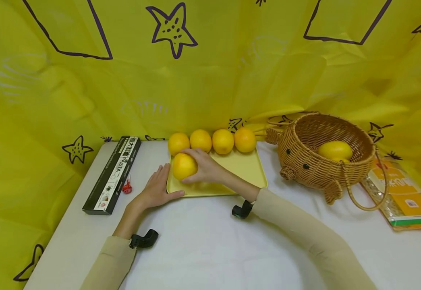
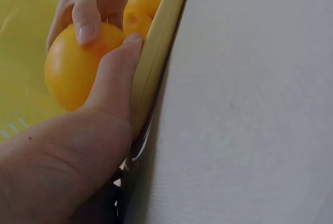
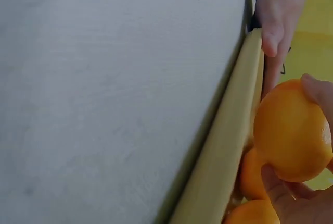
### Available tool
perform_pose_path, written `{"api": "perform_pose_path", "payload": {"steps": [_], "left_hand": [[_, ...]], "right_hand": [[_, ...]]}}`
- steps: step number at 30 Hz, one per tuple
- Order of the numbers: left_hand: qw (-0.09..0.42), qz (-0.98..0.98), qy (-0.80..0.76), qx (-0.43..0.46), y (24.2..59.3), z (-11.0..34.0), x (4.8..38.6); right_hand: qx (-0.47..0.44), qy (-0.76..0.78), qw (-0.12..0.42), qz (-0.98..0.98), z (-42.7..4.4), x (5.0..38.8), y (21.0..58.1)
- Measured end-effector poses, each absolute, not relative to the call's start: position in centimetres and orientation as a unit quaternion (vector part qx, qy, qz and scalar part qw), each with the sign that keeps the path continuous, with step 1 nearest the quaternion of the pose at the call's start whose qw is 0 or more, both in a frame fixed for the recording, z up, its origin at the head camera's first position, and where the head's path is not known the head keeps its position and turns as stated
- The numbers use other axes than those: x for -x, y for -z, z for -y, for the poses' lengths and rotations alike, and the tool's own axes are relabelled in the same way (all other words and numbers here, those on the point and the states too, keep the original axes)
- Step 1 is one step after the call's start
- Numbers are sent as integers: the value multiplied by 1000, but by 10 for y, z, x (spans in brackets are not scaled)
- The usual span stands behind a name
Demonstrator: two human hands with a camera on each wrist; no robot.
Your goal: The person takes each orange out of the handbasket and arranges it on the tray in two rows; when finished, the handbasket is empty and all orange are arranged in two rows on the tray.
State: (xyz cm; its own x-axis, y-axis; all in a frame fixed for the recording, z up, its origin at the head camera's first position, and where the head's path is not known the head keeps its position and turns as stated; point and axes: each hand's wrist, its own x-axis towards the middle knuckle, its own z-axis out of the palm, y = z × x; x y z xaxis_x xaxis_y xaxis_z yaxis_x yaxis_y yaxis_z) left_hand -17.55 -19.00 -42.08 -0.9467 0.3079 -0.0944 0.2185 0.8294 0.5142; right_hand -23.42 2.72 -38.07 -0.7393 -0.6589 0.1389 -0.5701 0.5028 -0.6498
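Observation:
My right hand [image 1: 206, 167] grips an orange [image 1: 184, 166] over the front left part of a pale yellow tray [image 1: 237, 169]. In the right wrist view, fingers curve round the orange [image 3: 291, 130] from both sides. My left hand [image 1: 158, 188] lies at the tray's near left corner, fingers straight along the left side and thumb on the front rim. Several more oranges [image 1: 222, 141] stand in a row along the tray's back edge. The left wrist view has the held orange [image 2: 78, 67] just beyond my left thumb [image 2: 115, 73].
To the right stands a wicker basket [image 1: 319, 179] with an animal face, holding yellow fruit [image 1: 335, 150]. A plastic food bag [image 1: 406, 193] lies partly behind it. On the left are a black pasta box [image 1: 112, 175] and a small red-wrapped candy [image 1: 127, 187]. A yellow patterned cloth [image 1: 210, 80] hangs behind.

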Motion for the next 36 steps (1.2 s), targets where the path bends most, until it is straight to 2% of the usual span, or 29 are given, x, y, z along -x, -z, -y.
{"api": "perform_pose_path", "payload": {"steps": [8, 22, 27, 31, 36], "left_hand": [[102, -953, -253, -132, 418, 189, 174], [121, -954, -244, -123, 418, 187, 172], [122, -954, -246, -119, 419, 189, 173], [122, -952, -253, -120, 419, 191, 173], [115, -952, -255, -126, 417, 194, 174]], "right_hand": [[339, 356, 93, -866, -13, 237, 386], [299, 399, 94, -862, -15, 231, 389], [264, 477, 134, -828, -41, 211, 381], [270, 504, 166, -804, -80, 184, 372], [265, 517, 155, -799, -133, 153, 364]]}}
